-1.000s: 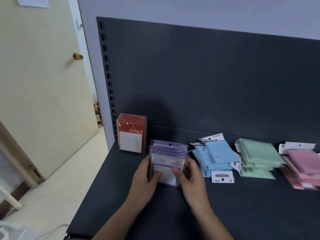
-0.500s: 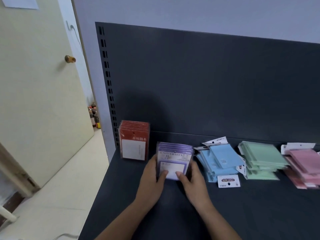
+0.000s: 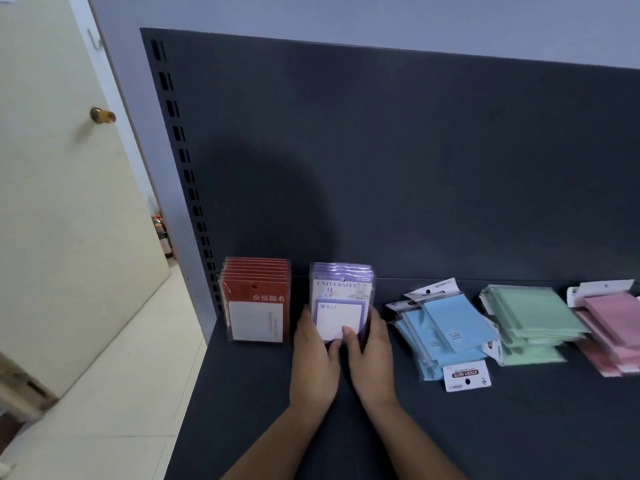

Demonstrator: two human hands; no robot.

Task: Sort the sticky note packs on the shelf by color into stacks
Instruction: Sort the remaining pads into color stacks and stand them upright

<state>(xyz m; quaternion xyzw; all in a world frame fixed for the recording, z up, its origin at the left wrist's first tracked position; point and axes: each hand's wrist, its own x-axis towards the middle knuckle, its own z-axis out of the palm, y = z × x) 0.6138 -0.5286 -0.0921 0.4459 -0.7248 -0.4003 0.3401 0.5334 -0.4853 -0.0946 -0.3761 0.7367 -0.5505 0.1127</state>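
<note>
A stack of purple sticky note packs [image 3: 341, 299] stands upright near the back of the dark shelf [image 3: 263, 403]. My left hand [image 3: 313, 355] grips its left side and my right hand [image 3: 370, 355] grips its right side, both thumbs on the front pack. Just left of it stands an upright row of red packs [image 3: 256, 303]. To the right lie a loose pile of blue packs [image 3: 446, 327], a pile of green packs [image 3: 530, 320] and a pile of pink packs [image 3: 609, 327] cut off by the frame edge.
The shelf's dark back panel [image 3: 398, 168] rises behind the packs. A cream door [image 3: 62, 202] with a brass knob [image 3: 102, 115] stands at the left, above a pale tiled floor [image 3: 104, 410]. The shelf's left edge drops to that floor.
Both hands have pushed the purple stack away from me toward the back panel and stood it more upright, in line with the red row.
</note>
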